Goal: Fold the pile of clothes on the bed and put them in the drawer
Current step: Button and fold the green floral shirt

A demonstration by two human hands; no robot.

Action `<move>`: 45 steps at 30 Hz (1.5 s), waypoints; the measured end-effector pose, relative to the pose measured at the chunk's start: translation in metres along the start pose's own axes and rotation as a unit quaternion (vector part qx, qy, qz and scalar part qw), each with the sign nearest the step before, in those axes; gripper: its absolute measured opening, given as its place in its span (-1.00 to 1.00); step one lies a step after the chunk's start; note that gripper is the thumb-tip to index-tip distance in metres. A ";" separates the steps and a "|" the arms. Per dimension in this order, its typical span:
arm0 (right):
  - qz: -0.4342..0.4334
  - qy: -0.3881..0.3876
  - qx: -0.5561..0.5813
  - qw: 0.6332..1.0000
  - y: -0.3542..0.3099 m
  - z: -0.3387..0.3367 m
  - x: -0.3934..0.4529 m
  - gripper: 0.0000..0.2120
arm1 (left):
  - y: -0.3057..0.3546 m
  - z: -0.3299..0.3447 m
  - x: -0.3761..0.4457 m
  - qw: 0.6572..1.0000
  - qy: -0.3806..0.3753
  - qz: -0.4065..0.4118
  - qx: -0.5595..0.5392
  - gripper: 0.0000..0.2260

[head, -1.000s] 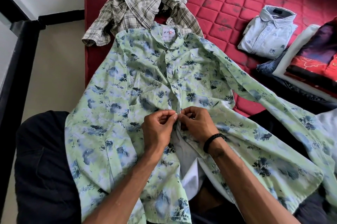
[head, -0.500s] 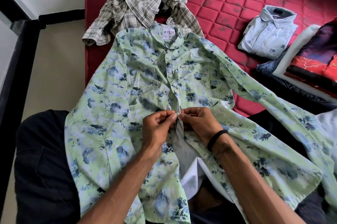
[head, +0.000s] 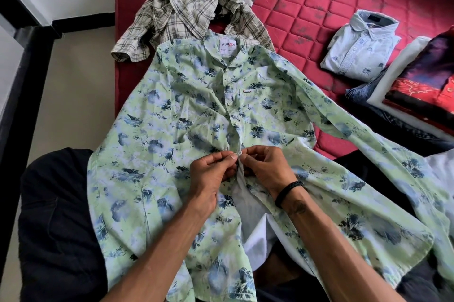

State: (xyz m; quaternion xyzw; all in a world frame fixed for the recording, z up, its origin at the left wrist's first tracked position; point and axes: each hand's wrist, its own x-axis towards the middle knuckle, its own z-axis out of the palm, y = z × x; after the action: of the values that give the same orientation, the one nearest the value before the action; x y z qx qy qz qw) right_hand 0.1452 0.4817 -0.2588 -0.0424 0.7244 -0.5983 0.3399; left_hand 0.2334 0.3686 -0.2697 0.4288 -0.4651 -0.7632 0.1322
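Shirt, green floral, lay face-up across the red bed and my lap, collar away from me, long axis toward me. I saw left hand and right hand meeting at mid-placket, each pinching a front edge, wrists angled inward.

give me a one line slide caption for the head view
Both hands, left hand and right hand, pinch the placket of a green floral shirt spread on the red mattress.
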 end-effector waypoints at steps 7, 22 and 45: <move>0.054 -0.026 0.116 0.991 0.000 -0.002 0.000 -0.94 | -0.003 0.002 0.001 0.996 0.013 0.062 0.061 -0.90; -0.121 0.133 -0.178 0.968 -0.004 0.016 -0.017 -0.92 | -0.008 -0.003 0.012 0.995 -0.013 0.057 0.082 -0.96; -0.001 0.052 0.008 0.999 -0.026 0.019 0.001 -0.97 | 0.013 0.001 0.019 0.998 -0.013 0.012 -0.068 -0.89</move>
State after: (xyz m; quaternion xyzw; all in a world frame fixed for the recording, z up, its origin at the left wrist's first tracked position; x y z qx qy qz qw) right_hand 0.1459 0.4577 -0.2371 -0.0086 0.7364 -0.6056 0.3014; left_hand 0.2185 0.3513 -0.2691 0.4031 -0.4188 -0.7969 0.1644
